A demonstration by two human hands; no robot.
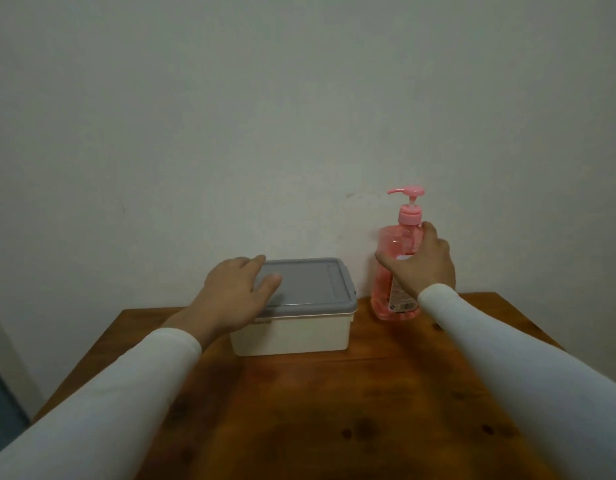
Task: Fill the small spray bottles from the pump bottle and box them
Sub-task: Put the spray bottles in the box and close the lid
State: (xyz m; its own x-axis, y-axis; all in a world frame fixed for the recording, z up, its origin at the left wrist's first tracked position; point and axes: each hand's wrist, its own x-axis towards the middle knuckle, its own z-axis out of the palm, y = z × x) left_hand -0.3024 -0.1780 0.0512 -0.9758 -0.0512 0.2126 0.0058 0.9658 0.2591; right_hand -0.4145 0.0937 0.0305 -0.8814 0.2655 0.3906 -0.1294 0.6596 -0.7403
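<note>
Plain pale wall (265, 116) backs a reddish-brown wooden table (334, 403), on which a cream plastic storage box (299, 332) stands with its flat grey lid (310, 284) closed. Both arms reach forward in white sleeves. Over the left end of that box, the left hand (237, 292) lies palm down, fingers straight and relaxed, resting on the lid. Just right of the box stands a clear pump bottle of pink liquid (398, 258), upright, with a pink pump head and a label low on its side. Around its body the right hand (420, 263) curls its fingers and thumb, grasping it.
</note>
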